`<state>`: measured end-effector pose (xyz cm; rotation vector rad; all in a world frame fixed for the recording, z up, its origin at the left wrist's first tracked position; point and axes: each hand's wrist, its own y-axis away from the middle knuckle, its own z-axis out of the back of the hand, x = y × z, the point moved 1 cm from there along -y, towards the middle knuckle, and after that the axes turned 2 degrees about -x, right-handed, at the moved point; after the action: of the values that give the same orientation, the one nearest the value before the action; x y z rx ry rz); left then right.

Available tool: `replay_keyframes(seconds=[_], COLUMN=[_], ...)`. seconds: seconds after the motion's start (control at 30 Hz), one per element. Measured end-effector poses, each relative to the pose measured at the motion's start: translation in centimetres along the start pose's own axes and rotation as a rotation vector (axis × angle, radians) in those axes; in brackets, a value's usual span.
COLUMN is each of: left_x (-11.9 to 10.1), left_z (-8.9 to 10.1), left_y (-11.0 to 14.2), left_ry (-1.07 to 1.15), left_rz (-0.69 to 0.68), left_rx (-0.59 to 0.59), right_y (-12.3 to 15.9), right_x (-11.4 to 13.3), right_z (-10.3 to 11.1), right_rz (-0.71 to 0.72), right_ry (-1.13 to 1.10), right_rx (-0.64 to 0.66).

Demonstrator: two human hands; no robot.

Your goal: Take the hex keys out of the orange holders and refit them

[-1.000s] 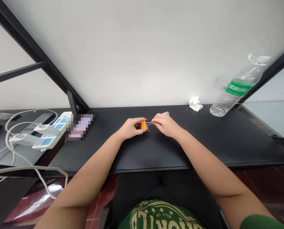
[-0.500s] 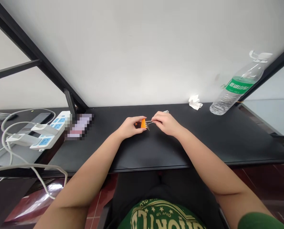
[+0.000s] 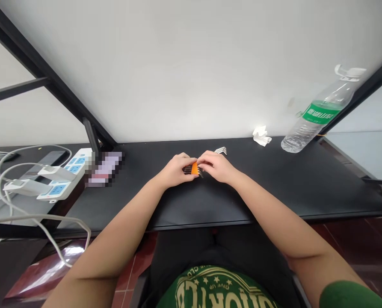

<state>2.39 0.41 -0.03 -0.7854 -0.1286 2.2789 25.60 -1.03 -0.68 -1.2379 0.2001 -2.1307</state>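
My left hand [image 3: 179, 170] grips an orange hex key holder [image 3: 194, 168] between thumb and fingers, just above the black desk. Several dark metal hex keys [image 3: 187, 170] pass through the holder. Against its right side, my right hand [image 3: 217, 166] is closed in a pinch on a hex key, which the fingers mostly cover. Behind the right hand, several silver L-shaped hex keys [image 3: 221, 150] lie side by side on the desk, their bent ends showing.
A crumpled white tissue [image 3: 262, 135] and a tall clear bottle with a green label [image 3: 321, 112] stand by the wall. To the left are a blurred-out phone [image 3: 105, 169], a white power strip [image 3: 70, 175] with chargers, and looped white cables [image 3: 9, 196]. Black desk [image 3: 290, 184] lies beneath.
My right hand has moved left, closing the gap to the orange holder, where a thin key showed between the hands before. More of the silver keys behind it now shows.
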Motion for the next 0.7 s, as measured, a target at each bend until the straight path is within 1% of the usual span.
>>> replay_keyframes(seconds=[0.07, 0.13, 0.23, 0.3, 0.37, 0.43, 0.47, 0.5, 0.53, 0.57, 0.63, 0.67, 0.7], left_x=[-0.3, -0.4, -0.7, -0.9, -1.3, -1.6, -1.7, -1.7, -1.6, -1.3, -0.4, 0.3, 0.9], left_z=[0.0, 0.0, -0.2, -0.2, -0.2, -0.1, 0.0, 0.1, 0.3, 0.4, 0.8, 1.0, 1.3], left_y=[0.0, 0.0, 0.0, 0.1, 0.0, 0.0, -0.1, -0.1, -0.1, -0.1, 0.0, 0.1, 0.2], left_ry=[-0.014, 0.007, 0.071, 0.095, 0.103, 0.094, 0.080, 0.060, 0.038, 0.017, -0.012, -0.012, -0.003], left_rz=[-0.013, -0.019, -0.013, -0.010, -0.022, -0.045, -0.053, -0.056, -0.052, -0.039, 0.014, 0.049, 0.089], left_rx=[-0.017, -0.030, -0.057, -0.097, -0.131, -0.120, -0.101, -0.075, -0.050, -0.031, -0.014, -0.012, -0.018], right_y=[-0.4, -0.7, -0.8, -0.8, -0.8, -0.8, -0.8, -0.9, -1.0, -1.0, -1.0, -1.0, -1.0], right_x=[-0.7, -1.4, -2.0, -2.1, -2.0, -2.0, -2.1, -2.3, -2.6, -3.0, -3.7, -4.0, -4.2], right_z=[-0.7, -1.3, -1.7, -1.7, -1.6, -1.5, -1.3, -1.1, -0.8, -0.3, 0.5, 0.7, 0.8], right_rz=[-0.125, -0.232, -0.345, -0.398, -0.459, -0.529, -0.558, -0.576, -0.582, -0.570, -0.496, -0.445, -0.391], right_ry=[-0.177, -0.361, -0.661, -0.834, -0.943, -0.970, -0.945, -0.884, -0.781, -0.633, -0.246, -0.058, 0.100], right_rx=[-0.042, -0.038, 0.045, 0.096, 0.132, 0.192, 0.224, 0.226, 0.188, 0.121, -0.023, -0.052, -0.036])
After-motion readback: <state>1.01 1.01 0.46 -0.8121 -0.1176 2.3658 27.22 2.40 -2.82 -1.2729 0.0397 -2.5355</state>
